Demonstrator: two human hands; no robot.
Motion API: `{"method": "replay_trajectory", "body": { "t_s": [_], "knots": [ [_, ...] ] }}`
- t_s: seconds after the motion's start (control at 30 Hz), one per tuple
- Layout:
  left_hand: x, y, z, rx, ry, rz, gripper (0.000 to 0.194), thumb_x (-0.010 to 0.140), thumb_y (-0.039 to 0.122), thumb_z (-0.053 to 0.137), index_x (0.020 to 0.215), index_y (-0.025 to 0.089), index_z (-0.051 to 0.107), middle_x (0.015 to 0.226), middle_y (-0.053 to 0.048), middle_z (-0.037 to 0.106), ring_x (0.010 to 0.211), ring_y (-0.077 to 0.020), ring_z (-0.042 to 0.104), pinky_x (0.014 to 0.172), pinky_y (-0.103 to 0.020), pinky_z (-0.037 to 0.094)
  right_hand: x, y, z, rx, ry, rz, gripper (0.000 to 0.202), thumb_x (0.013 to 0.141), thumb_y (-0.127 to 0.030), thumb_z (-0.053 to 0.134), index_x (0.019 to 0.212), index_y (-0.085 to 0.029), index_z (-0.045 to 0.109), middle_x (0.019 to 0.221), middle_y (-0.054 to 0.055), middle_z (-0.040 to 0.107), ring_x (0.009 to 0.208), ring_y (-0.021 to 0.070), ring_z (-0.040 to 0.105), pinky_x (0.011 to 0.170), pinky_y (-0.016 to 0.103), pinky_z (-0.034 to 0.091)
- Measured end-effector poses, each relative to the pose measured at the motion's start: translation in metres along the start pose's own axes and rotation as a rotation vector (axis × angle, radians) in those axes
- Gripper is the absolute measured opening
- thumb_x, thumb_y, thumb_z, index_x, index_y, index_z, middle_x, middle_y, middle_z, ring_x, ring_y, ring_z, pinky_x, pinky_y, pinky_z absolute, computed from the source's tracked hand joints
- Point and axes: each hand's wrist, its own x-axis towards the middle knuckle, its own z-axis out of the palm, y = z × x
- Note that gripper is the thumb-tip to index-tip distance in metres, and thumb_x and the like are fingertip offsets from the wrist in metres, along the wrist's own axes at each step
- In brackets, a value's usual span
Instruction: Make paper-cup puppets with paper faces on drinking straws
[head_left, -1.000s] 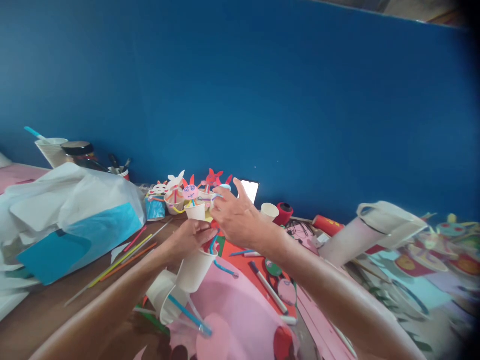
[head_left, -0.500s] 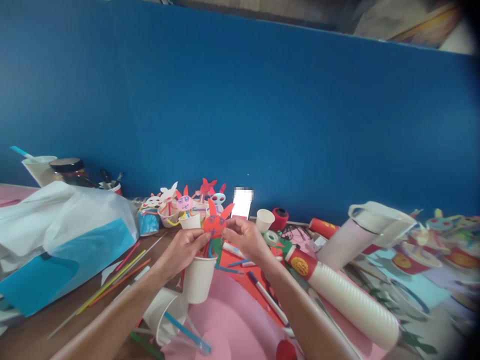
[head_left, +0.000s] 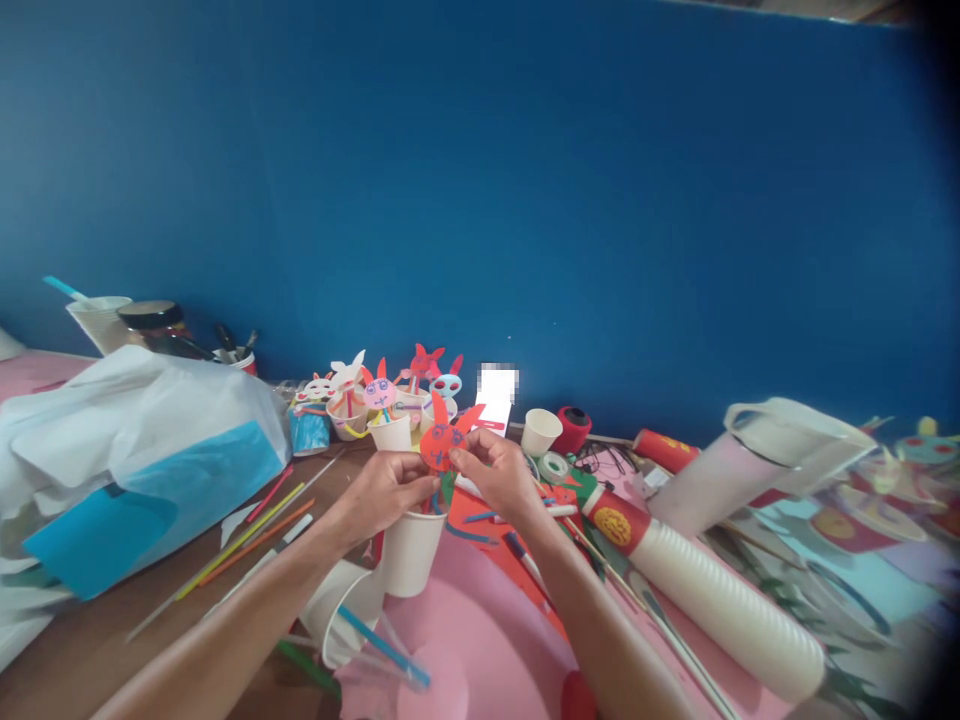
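A red paper rabbit head (head_left: 441, 447) with pointed ears and a face drawn in blue stands above an upright white paper cup (head_left: 411, 553). My right hand (head_left: 496, 470) pinches the head's right edge between thumb and fingers. Just below the head, over the cup's rim, the closed fingers of my left hand (head_left: 396, 488) grip the figure's lower part, mostly hidden by them. A bent blue strip (head_left: 471, 535) sticks out to the right of the cup. Another white cup (head_left: 341, 610) lies tipped beside it, with a blue straw (head_left: 382, 645) across its mouth.
Finished rabbit figures in cups, one with a pink head (head_left: 380, 393), line the back by the blue panel (head_left: 480, 180). A long cup stack (head_left: 727, 595) and white jug (head_left: 731, 480) are right. Straws (head_left: 244, 540) and a white bag (head_left: 187, 400) lie left.
The view has shifted, so most things sit slightly farther right. My left fingers have slid from the head's lower left edge to just beneath it; my right thumb now lies on its face.
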Motion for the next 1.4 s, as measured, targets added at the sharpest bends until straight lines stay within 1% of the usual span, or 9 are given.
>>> {"method": "replay_trajectory", "body": {
  "t_s": [0.1, 0.3, 0.4, 0.57, 0.7, 0.87, 1.07, 1.27, 1.4],
  "knots": [
    [0.001, -0.002, 0.000, -0.001, -0.011, -0.016, 0.023, 0.068, 0.032, 0.060, 0.077, 0.012, 0.065, 0.067, -0.003, 0.067, 0.059, -0.0153, 0.058, 0.052, -0.022, 0.041, 0.000, -0.004, -0.001, 0.020, 0.008, 0.008, 0.018, 0.073, -0.030, 0.057, 0.064, -0.017, 0.049, 0.056, -0.005, 0.045, 0.051, 0.0075, 0.038, 0.049, 0.019, 0.031],
    [0.002, -0.001, -0.002, -0.046, -0.048, -0.018, 0.022, 0.068, 0.032, 0.062, 0.075, 0.012, 0.065, 0.069, -0.002, 0.067, 0.059, -0.0136, 0.058, 0.054, -0.021, 0.040, 0.002, -0.009, -0.006, 0.194, 0.054, 0.090, 0.018, 0.072, -0.030, 0.058, 0.064, -0.017, 0.048, 0.053, -0.006, 0.044, 0.047, 0.0066, 0.037, 0.045, 0.019, 0.030],
    [0.001, 0.000, -0.002, -0.019, -0.019, -0.014, 0.024, 0.067, 0.034, 0.062, 0.073, 0.011, 0.065, 0.066, -0.003, 0.066, 0.058, -0.0145, 0.058, 0.052, -0.022, 0.040, 0.001, -0.007, -0.005, 0.204, 0.037, 0.083, 0.017, 0.071, -0.031, 0.059, 0.065, -0.017, 0.050, 0.054, -0.005, 0.046, 0.049, 0.0073, 0.039, 0.047, 0.019, 0.032],
    [-0.002, 0.004, -0.001, -0.045, -0.015, -0.032, 0.022, 0.065, 0.032, 0.064, 0.073, 0.011, 0.065, 0.068, -0.004, 0.067, 0.060, -0.0159, 0.059, 0.053, -0.023, 0.042, 0.000, -0.003, 0.001, 0.196, -0.011, 0.056, 0.019, 0.070, -0.031, 0.060, 0.064, -0.017, 0.049, 0.055, -0.005, 0.047, 0.049, 0.0076, 0.040, 0.048, 0.019, 0.033],
    [-0.003, 0.005, -0.001, -0.062, -0.003, -0.039, 0.027, 0.066, 0.035, 0.063, 0.076, 0.010, 0.066, 0.067, -0.005, 0.068, 0.061, -0.0182, 0.060, 0.053, -0.024, 0.044, -0.001, -0.003, 0.002, 0.139, -0.018, 0.022, 0.018, 0.071, -0.031, 0.058, 0.064, -0.017, 0.049, 0.058, -0.004, 0.048, 0.052, 0.0084, 0.042, 0.050, 0.020, 0.034],
    [-0.003, 0.004, 0.000, -0.198, -0.085, -0.053, 0.022, 0.070, 0.030, 0.062, 0.081, 0.012, 0.066, 0.071, -0.005, 0.069, 0.066, -0.0175, 0.062, 0.060, -0.025, 0.045, -0.003, -0.005, 0.002, 0.001, 0.005, -0.009, 0.020, 0.073, -0.031, 0.055, 0.063, -0.017, 0.046, 0.057, -0.005, 0.043, 0.051, 0.0079, 0.038, 0.048, 0.019, 0.031],
    [-0.004, 0.008, 0.001, -0.242, -0.110, -0.053, 0.021, 0.072, 0.029, 0.060, 0.082, 0.012, 0.067, 0.070, -0.004, 0.069, 0.067, -0.0174, 0.063, 0.064, -0.026, 0.046, -0.004, -0.008, 0.002, -0.075, 0.015, -0.028, 0.019, 0.074, -0.032, 0.053, 0.064, -0.017, 0.048, 0.056, -0.005, 0.043, 0.051, 0.0083, 0.038, 0.048, 0.019, 0.031],
    [-0.005, 0.012, 0.001, -0.199, -0.063, -0.063, 0.020, 0.073, 0.031, 0.059, 0.072, 0.012, 0.067, 0.065, -0.002, 0.068, 0.059, -0.0136, 0.060, 0.054, -0.020, 0.043, -0.005, -0.008, 0.001, -0.124, 0.014, -0.038, 0.018, 0.075, -0.032, 0.052, 0.066, -0.017, 0.050, 0.056, -0.005, 0.042, 0.052, 0.0087, 0.038, 0.049, 0.020, 0.031],
    [-0.005, 0.011, 0.001, -0.163, -0.049, -0.051, 0.022, 0.072, 0.033, 0.059, 0.071, 0.012, 0.067, 0.065, -0.002, 0.068, 0.060, -0.0143, 0.059, 0.055, -0.021, 0.043, -0.005, -0.009, 0.001, -0.146, 0.019, -0.046, 0.018, 0.074, -0.032, 0.052, 0.065, -0.017, 0.050, 0.055, -0.005, 0.042, 0.052, 0.0089, 0.038, 0.049, 0.020, 0.031]
  ]
}}
